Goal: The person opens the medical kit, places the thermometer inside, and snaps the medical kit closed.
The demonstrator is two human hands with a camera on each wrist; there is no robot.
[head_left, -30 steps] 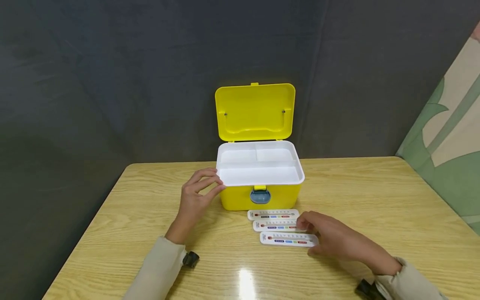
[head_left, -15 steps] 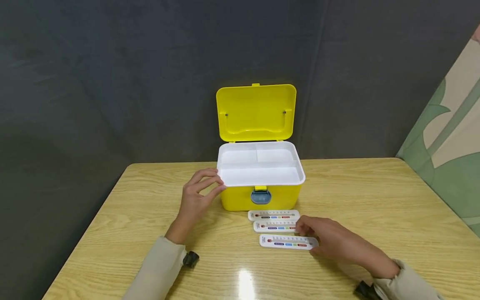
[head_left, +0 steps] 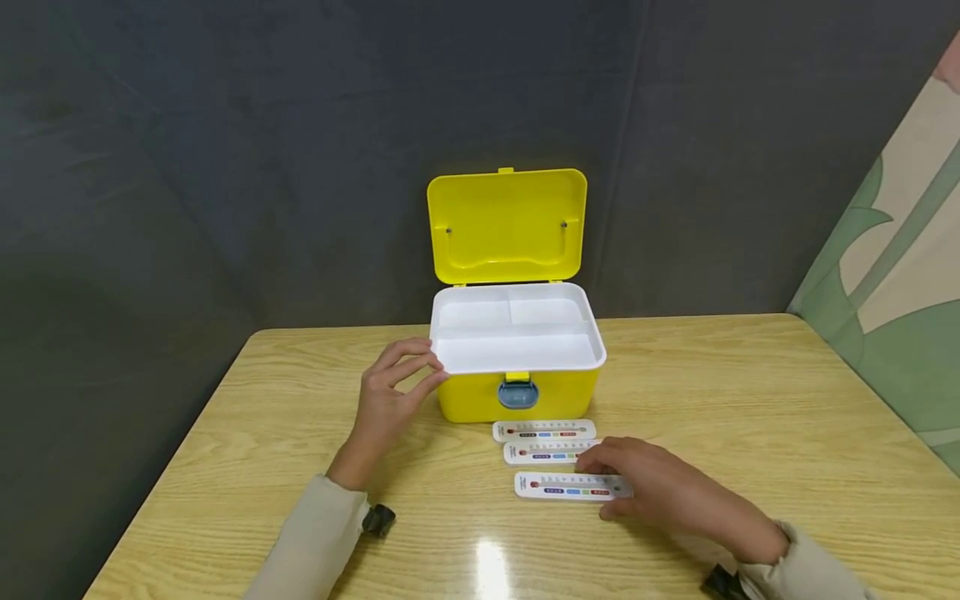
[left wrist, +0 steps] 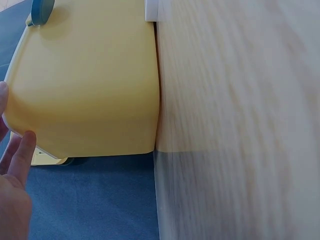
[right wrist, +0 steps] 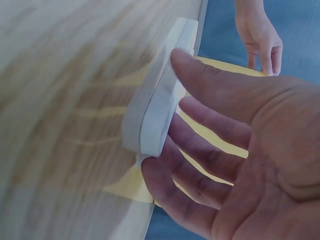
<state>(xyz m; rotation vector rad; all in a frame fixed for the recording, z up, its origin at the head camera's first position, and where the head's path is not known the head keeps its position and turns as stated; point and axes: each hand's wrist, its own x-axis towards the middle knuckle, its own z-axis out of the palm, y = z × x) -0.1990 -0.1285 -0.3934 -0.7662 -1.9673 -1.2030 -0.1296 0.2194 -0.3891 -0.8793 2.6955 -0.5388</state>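
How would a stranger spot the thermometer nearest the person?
On the wooden table stands an open yellow box. In front of it lie three white thermometers. The nearest thermometer is the one the right hand holds, by its right end, and a gap sets it apart from the other two.

The background is taken up by a dark grey-blue cloth (head_left: 337,167), by which the back and left side of the table (head_left: 195,492) are bordered; it is marked by faint creases (head_left: 628,108). On the right, a pale panel (head_left: 900,317) is decorated with large green leaf shapes (head_left: 915,354) and a touch of pink. The tabletop is finished in light wood grain, its far corners rounded, and a bright patch of light (head_left: 492,562) is reflected near the front.
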